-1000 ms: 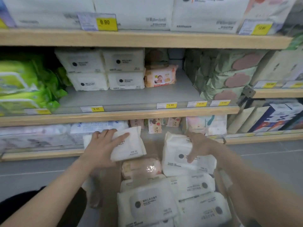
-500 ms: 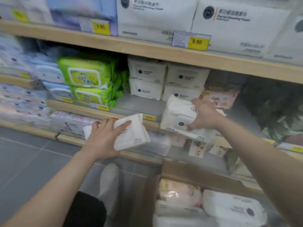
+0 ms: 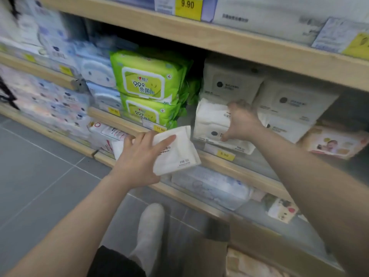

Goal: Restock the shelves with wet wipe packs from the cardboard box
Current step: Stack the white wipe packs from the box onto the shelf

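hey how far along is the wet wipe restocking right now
Done: white packs already stand stacked at the back of the middle shelf. In hand: the right hand is setting a white pack on that shelf in front of them, and the left hand holds a second pack short of the shelf. Left: place both; the cardboard box is mostly out of view, so its remaining stock can't be judged.
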